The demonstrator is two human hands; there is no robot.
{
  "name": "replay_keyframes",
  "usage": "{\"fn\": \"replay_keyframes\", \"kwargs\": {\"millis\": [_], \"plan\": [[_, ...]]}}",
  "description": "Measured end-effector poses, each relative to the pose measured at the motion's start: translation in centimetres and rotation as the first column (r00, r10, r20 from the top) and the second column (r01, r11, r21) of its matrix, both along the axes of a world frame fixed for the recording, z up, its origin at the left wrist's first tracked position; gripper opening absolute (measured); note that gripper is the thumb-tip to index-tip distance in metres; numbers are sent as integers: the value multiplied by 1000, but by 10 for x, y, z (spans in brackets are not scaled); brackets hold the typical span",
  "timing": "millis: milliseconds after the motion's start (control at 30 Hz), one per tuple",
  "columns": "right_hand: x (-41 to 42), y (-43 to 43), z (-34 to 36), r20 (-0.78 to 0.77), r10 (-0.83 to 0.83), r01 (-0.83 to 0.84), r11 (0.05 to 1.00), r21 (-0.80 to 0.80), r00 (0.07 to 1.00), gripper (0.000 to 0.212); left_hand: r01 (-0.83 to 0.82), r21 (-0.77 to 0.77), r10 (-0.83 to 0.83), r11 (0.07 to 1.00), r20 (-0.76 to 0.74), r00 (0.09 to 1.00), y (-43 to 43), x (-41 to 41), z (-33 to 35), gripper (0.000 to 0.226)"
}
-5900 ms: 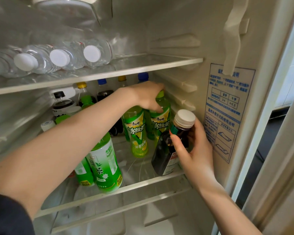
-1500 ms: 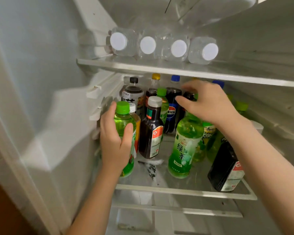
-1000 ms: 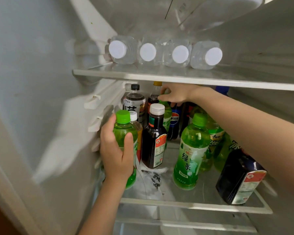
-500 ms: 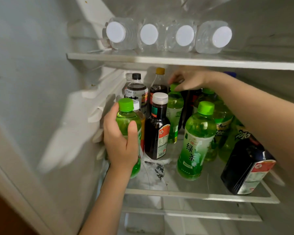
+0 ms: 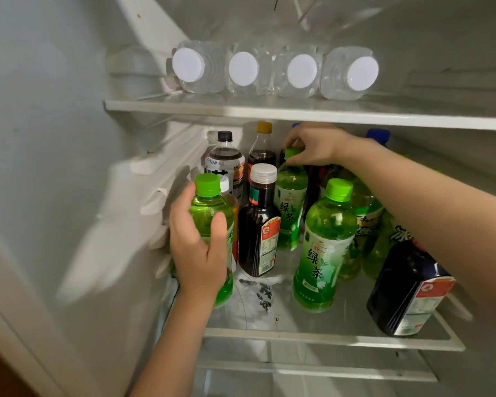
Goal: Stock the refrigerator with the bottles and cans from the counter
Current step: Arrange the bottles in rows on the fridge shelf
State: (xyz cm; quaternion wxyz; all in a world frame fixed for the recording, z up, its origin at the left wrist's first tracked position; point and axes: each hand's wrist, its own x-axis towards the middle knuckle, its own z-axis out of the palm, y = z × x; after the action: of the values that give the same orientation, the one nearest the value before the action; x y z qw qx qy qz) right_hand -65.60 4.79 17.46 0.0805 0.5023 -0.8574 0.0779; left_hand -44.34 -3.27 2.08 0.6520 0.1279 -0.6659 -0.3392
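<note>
Your left hand (image 5: pixel 198 250) wraps round the body of a green bottle (image 5: pixel 209 207), thumb across its front, holding it upright at the front left corner of the glass shelf (image 5: pixel 327 338), just beside the fridge wall. Your right hand (image 5: pixel 315 144) reaches deeper in and pinches the cap of a green tea bottle (image 5: pixel 289 207) in the row behind (fingertips curled over the cap). Between the two stands a dark sauce bottle (image 5: pixel 259 230) with a white cap. A dark squat bottle (image 5: pixel 407 285) tilts at the right, under your forearm. Four water bottles (image 5: pixel 302 71) lie side by side on the upper shelf (image 5: pixel 298 113), caps toward you.
</note>
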Motion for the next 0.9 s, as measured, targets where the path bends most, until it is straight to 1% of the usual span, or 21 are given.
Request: {"fn": "replay_keyframes", "kwargs": {"millis": [100, 200, 300, 433, 667, 800, 900], "plan": [[-6, 6, 0, 25, 6, -6, 1000, 11, 1000, 40, -8, -15, 8, 1000, 3, 1000, -2, -1, -3, 51], [-8, 11, -1, 37, 23, -23, 1000, -11, 999, 37, -3, -17, 3, 1000, -6, 1000, -2, -1, -3, 50], [-8, 10, -2, 14, 30, -30, 999, -24, 999, 39, 5, -25, -5, 1000, -20, 1000, -2, -1, -3, 50], [-11, 6, -3, -39, -14, 13, 1000, -19, 999, 36, 2, -34, -1, 999, 4, 1000, -3, 0, -4, 51], [-15, 7, -4, -23, -23, 23, 999, -31, 999, 33, -44, -57, 44, 997, 0, 999, -1, 0, -3, 50], [-13, 11, -4, -30, -5, 4, 999, -35, 1000, 33, -37, -53, 37, 998, 2, 999, -2, 0, -4, 50], [-11, 13, -2, -21, 41, -41, 999, -27, 999, 32, -26, -56, 26, 998, -8, 1000, -2, -1, -4, 49]]}}
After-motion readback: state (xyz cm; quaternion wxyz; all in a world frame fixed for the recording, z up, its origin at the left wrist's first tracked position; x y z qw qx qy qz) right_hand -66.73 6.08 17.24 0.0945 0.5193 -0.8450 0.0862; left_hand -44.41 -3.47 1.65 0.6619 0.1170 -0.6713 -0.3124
